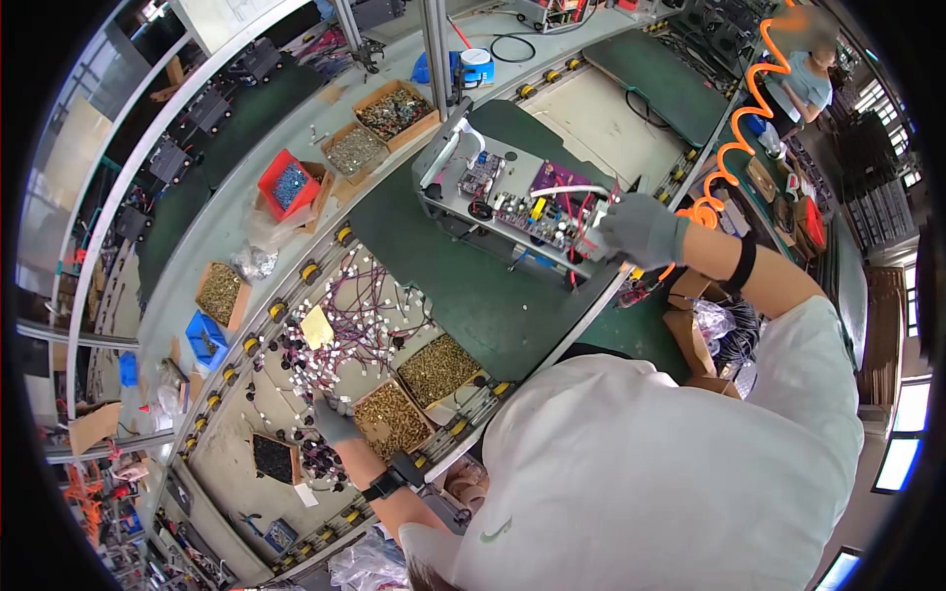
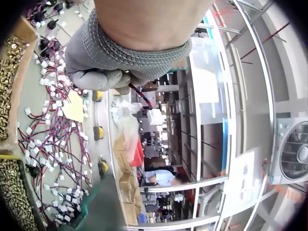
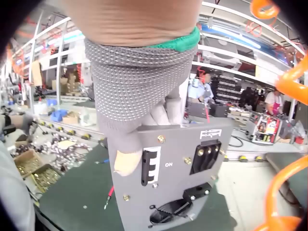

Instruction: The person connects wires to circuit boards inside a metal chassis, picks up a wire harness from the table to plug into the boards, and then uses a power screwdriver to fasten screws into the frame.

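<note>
My left hand [image 1: 337, 422], in a grey glove, is over the heap of cables on the bench. In the left wrist view its curled fingers pinch a short red-and-black cable [image 2: 139, 94] with a white connector [image 2: 155, 116] at its end. My gloved right hand [image 1: 642, 229] grips the end panel [image 3: 168, 180] of an open metal chassis [image 1: 463, 205]. The thumb lies on the outer face beside a black switch, and the fingers go over the top edge. Circuit boards [image 1: 537, 215] and loose wires show inside the chassis, which stands on a green mat [image 1: 493, 315].
Boxes of brass-coloured screws [image 1: 392, 419] sit near the cable heap [image 1: 345, 325]. A black-filled box [image 1: 274, 459] stands by the left forearm. Small-parts boxes [image 1: 394, 110] and a red bin [image 1: 288, 185] line the far ledge. An orange coiled hose [image 1: 731, 158] hangs at right.
</note>
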`<state>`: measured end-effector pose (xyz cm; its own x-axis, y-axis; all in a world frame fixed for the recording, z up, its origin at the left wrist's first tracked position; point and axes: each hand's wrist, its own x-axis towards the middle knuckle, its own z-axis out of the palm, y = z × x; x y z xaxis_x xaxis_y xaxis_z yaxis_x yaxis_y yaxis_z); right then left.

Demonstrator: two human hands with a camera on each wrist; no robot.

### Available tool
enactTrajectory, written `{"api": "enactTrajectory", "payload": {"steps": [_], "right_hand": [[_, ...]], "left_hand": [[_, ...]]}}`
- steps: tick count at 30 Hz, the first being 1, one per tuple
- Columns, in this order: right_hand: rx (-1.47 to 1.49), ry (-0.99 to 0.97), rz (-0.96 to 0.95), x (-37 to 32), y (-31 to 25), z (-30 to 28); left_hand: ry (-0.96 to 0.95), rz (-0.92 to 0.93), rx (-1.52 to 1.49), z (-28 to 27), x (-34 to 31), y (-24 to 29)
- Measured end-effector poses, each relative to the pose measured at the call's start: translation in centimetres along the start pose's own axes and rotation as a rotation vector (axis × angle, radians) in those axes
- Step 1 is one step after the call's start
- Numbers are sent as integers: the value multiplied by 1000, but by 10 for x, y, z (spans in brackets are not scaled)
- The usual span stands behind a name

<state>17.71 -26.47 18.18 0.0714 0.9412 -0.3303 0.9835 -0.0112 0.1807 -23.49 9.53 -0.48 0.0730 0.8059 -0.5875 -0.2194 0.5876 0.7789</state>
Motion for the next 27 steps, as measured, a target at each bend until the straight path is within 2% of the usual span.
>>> {"api": "enactTrajectory", "payload": {"steps": [1,5,7,9,11,13,14,15,17,18,19,21,23,25,26,27], "right_hand": [[43,23,-4,5,-17,-4],[240,-61,-47,33,-79,-8],[293,-84,-76,48,-88,-7],[469,-120,-181,56,-90,-7],[536,-121,-260,57,-77,-29],[930,-180,-171,62,-63,-48],[1020,-44,-179,71,-57,-23],[1019,-46,-196,77,-58,-18],[1688,-48,173,87,-58,-18],[1908,-105,113,91,-52,-22],[1902,-116,104,95,-51,-21],[2296,228,70,102,-53,-15],[2342,211,118,99,-48,-19],[2456,124,-167,101,-35,-17],[2476,0,-220,96,-23,-25],[2478,-26,-226,95,-18,-33]], "left_hand": [[-10,99,19,13,-19,4],[-38,237,134,65,-77,14],[-186,165,90,89,-102,18],[-394,186,132,108,-133,13],[-599,144,233,118,-147,-5],[-698,232,479,145,-184,-12],[-785,369,609,155,-189,-20],[-866,503,741,163,-193,-27],[-971,559,805,182,-211,-31],[-991,604,865,187,-216,-33],[-978,604,861,189,-218,-35],[-998,605,1020,192,-220,-39],[-991,532,1058,190,-220,-45],[-862,597,743,184,-222,-54],[-813,445,652,183,-222,-55],[-793,440,650,183,-223,-52]]}}
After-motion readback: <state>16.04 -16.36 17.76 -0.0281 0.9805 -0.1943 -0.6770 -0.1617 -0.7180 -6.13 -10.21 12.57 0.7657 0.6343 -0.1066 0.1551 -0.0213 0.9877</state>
